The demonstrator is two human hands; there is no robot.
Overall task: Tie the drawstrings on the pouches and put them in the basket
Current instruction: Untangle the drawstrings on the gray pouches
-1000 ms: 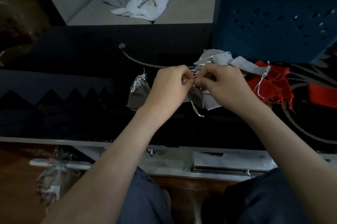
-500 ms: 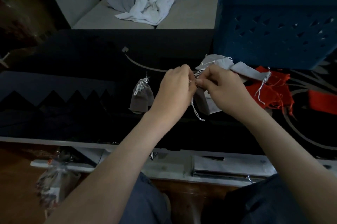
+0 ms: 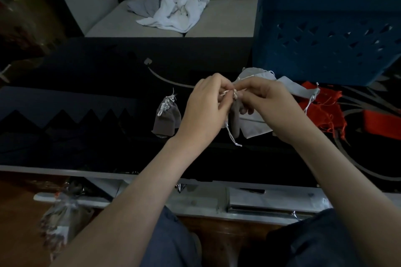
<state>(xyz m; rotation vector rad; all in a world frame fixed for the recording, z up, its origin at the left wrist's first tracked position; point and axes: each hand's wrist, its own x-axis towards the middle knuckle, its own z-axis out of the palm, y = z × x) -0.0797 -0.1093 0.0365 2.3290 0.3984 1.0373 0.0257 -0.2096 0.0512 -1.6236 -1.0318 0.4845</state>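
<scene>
— Blue plastic, that basket (image 3: 325, 27), standing at the far right of the dark table (image 3: 97, 75). Where is the person working, measured from it?

— In front of the basket and a little to its left. The left hand (image 3: 206, 110) and the right hand (image 3: 273, 106) are raised over the table with a grey pouch (image 3: 235, 121) hanging between them. The fingers of each pinch its white drawstring (image 3: 225, 92) at the neck.

— What might spoil it?

— Most likely the cord slipping. It is thin and the fingers crowd the knot, so a loose loop could pull out. The pouch could also drop among the pale pouches (image 3: 256, 127) lying beneath it, just before the basket.

— And the pouch itself?

— It is soft grey-brown cloth, slack and narrow, gathered at the top, with one cord end dangling below. A second pouch (image 3: 166, 118), its cord bunched at the neck, stands further left of the basket. Red pouches (image 3: 321, 108) lie just in front of it.
</scene>
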